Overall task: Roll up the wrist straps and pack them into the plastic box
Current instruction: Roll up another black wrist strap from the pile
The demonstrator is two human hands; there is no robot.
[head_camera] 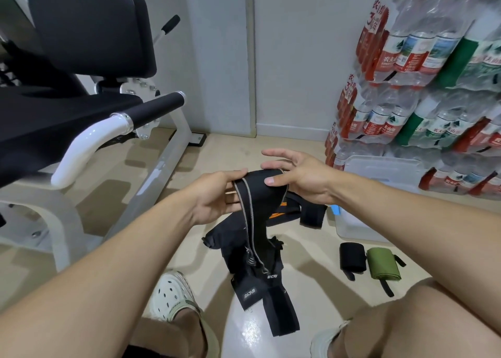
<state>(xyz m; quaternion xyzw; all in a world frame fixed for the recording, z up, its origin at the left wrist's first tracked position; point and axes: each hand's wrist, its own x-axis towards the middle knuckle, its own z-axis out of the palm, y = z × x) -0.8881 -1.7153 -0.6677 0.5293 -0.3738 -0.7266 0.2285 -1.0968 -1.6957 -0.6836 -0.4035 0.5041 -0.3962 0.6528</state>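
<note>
Left hand (217,195): grip closed round the near end of a black wrist strap (254,195), thumb on top, fingers curled beneath. Right hand (301,176): thumb pressed on the strap's top face, fingers spread and mostly straight above its far end, so a loose pinch rather than a full grip. Strap bent into an arch between both hands, grey-edged tail hanging down toward the floor.

Below, a heap of loose black straps (260,271) on the beige floor (306,249), some with white lettering, one with orange stripes, partly draped over a glossy white rounded object (252,333) between the knees. To the right of the heap, a rolled black strap (352,257) and a rolled green strap (382,267), side by side and touching. Just beyond them, the clear plastic box (352,227) on the floor, partly hidden by the right forearm; a translucent lid (382,170) farther back against stacked packs of water bottles (423,73). White clog (170,295) on the left foot. Gym bench (81,73) with black pads at far left.
</note>
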